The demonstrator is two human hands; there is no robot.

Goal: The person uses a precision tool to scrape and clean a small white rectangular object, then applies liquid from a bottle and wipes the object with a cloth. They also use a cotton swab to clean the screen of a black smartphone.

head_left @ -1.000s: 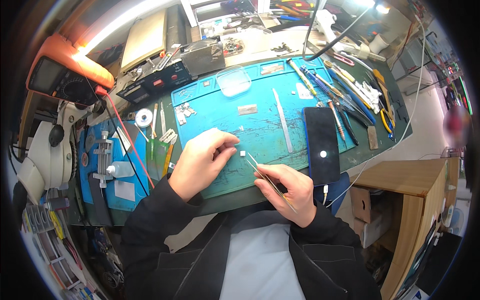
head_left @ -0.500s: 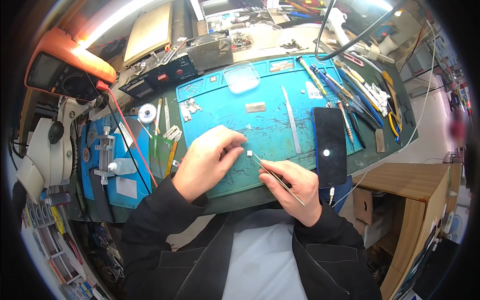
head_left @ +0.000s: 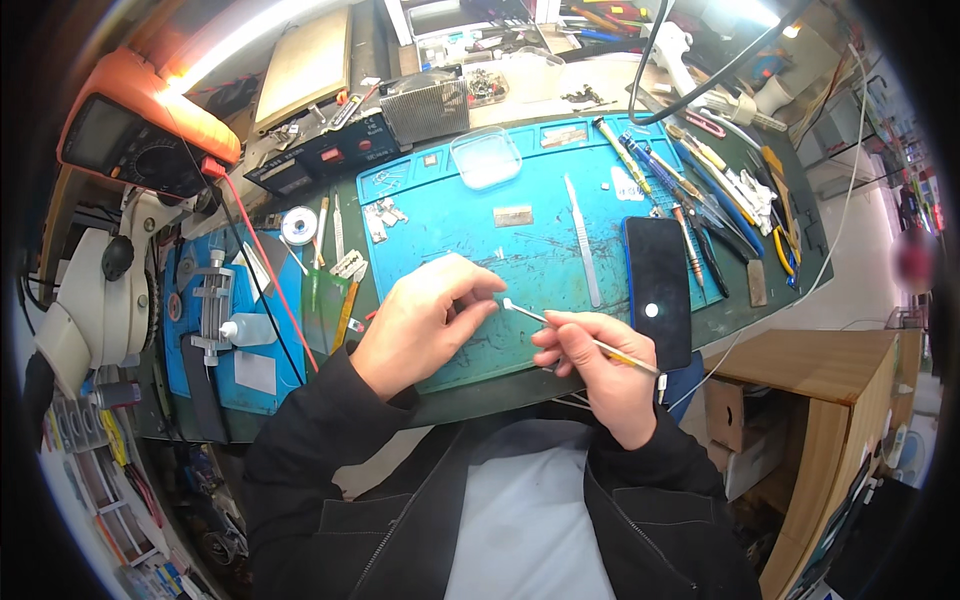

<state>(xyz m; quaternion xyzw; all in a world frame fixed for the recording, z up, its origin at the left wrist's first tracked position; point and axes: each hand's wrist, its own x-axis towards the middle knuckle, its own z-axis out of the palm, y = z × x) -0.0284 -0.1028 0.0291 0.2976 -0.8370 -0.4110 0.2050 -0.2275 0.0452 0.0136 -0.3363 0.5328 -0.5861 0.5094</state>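
Observation:
My right hand [head_left: 600, 360] grips a slim pair of metal tweezers [head_left: 630, 357] between thumb and fingers, pointing left. At their tip is a tiny white piece [head_left: 508, 303], too small to make out in detail. My left hand [head_left: 428, 322] is curled just left of that piece, thumb and index finger apart, with nothing visible between them. Both hands are above the near part of a blue work mat [head_left: 540, 240]. A small grey metal plate [head_left: 513, 215] and a scalpel-like metal tool [head_left: 582, 240] lie on the mat beyond them.
A dark phone [head_left: 657, 290] lies right of my hand, cable attached. Screwdrivers and pliers [head_left: 728, 225] spread at the right. A clear plastic box [head_left: 486, 158] stands at the back. An orange multimeter [head_left: 150, 125], a metal clamp [head_left: 213, 310] and a small bottle [head_left: 250, 330] are left.
My right hand has turned and shifted slightly right, so the tweezers lie flatter. The white piece at their tip has turned. My left hand has shifted slightly right in the picture.

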